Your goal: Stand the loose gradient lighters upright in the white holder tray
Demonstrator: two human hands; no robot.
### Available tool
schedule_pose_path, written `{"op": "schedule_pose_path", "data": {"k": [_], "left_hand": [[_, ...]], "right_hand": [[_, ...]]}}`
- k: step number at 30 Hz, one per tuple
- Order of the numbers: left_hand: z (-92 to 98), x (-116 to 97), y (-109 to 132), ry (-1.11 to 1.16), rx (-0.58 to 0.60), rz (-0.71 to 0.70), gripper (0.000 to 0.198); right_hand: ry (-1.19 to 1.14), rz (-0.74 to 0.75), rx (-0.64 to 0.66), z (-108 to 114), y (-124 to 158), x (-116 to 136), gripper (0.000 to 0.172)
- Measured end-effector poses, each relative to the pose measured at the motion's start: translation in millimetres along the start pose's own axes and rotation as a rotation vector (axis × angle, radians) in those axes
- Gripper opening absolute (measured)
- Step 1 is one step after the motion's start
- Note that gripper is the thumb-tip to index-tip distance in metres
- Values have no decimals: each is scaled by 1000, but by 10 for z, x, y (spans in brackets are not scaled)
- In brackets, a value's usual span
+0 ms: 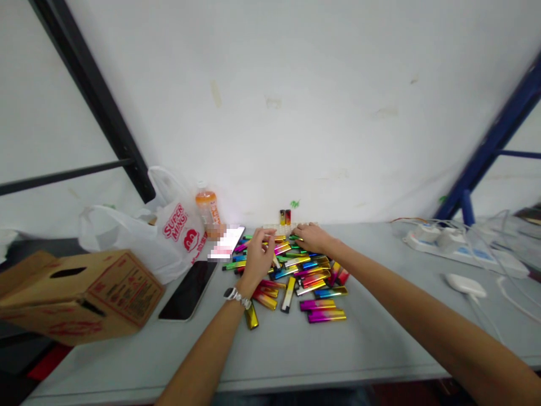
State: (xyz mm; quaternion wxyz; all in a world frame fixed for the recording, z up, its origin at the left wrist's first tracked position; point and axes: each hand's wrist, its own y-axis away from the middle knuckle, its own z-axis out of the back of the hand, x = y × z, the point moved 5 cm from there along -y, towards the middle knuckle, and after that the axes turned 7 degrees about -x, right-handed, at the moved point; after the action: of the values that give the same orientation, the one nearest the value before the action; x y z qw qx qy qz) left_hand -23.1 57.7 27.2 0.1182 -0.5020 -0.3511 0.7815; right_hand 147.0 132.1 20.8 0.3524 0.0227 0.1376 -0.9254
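A heap of several shiny, many-coloured lighters (302, 276) lies on the grey table (363, 349). My left hand (257, 256), with a watch on its wrist, rests on the pile's left side, fingers curled round a lighter. My right hand (311, 237) reaches to the far edge of the pile, fingers bent down onto the lighters beside a white tray (279, 228). Two lighters (284, 217) stand upright in that tray by the wall.
A black phone (188, 290) lies left of the pile. A cardboard box (80, 293), a white plastic bag (169, 231) and an orange drink bottle (208, 210) are at the left. Power strips and cables (460, 248) and a white mouse-like object (465, 283) are at the right.
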Motion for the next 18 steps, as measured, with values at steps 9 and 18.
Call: {"op": "schedule_pose_path", "data": {"k": [9, 18], "left_hand": [[-32, -53, 99, -17, 61, -44, 18], [-37, -187, 107, -34, 75, -71, 16]], "right_hand": [[-796, -231, -498, 316, 195, 220, 32], [-1933, -629, -412, 83, 393, 723, 50]]}}
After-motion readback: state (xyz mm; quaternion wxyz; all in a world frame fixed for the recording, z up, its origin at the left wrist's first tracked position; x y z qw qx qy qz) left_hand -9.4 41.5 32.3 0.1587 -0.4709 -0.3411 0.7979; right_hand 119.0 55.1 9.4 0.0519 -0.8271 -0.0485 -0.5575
